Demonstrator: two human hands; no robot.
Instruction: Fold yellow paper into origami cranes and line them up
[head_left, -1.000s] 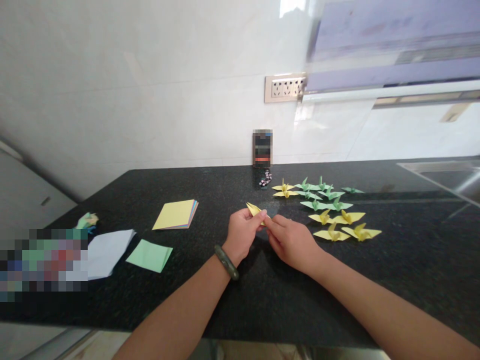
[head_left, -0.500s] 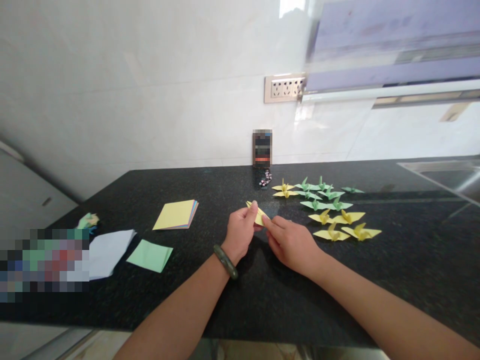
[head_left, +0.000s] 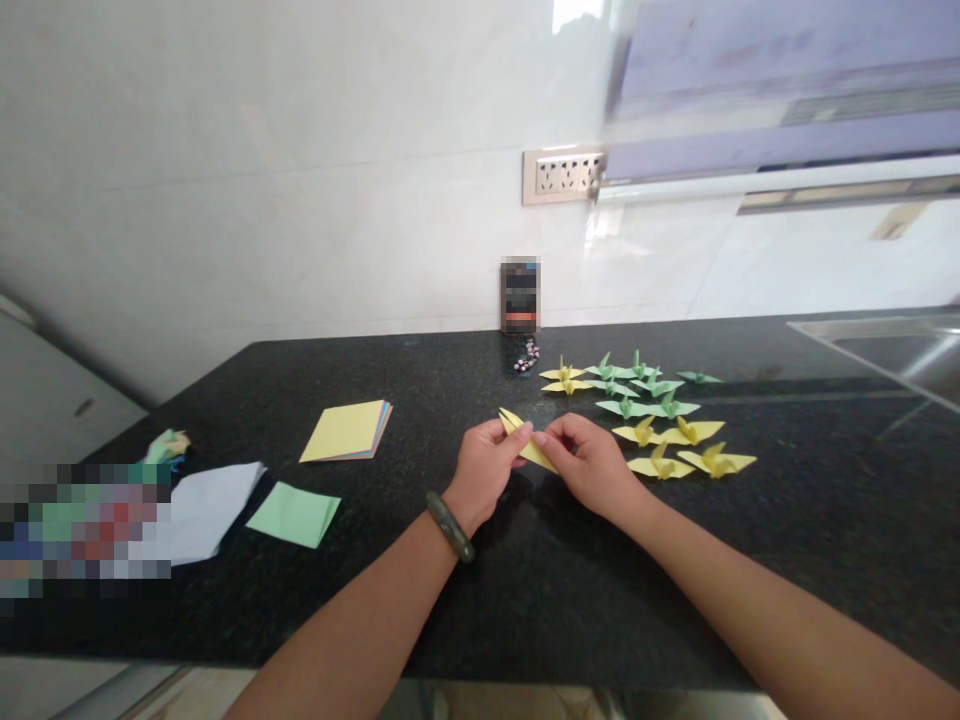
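A partly folded yellow paper piece point(head_left: 531, 443) is pinched between both hands just above the black counter point(head_left: 570, 590). My left hand point(head_left: 484, 470), with a dark bangle on its wrist, grips the piece's left end with thumb and fingers. My right hand point(head_left: 592, 462) pinches its right part, fingers curled. The piece's pointed tip sticks up to the left, and its middle is partly hidden by my fingers.
Several finished yellow paper cranes point(head_left: 679, 448) and green paper cranes point(head_left: 637, 390) lie in rows to the right. A stack of coloured paper squares point(head_left: 346, 431), a green folded sheet point(head_left: 295, 514) and a white sheet point(head_left: 206, 508) lie at left. A phone point(head_left: 520, 295) leans against the wall; a sink point(head_left: 892, 350) is far right.
My right hand has risen and moved up to the yellow piece, now pinching it from the right. The piece is held longer and flatter. The view has shifted slightly.
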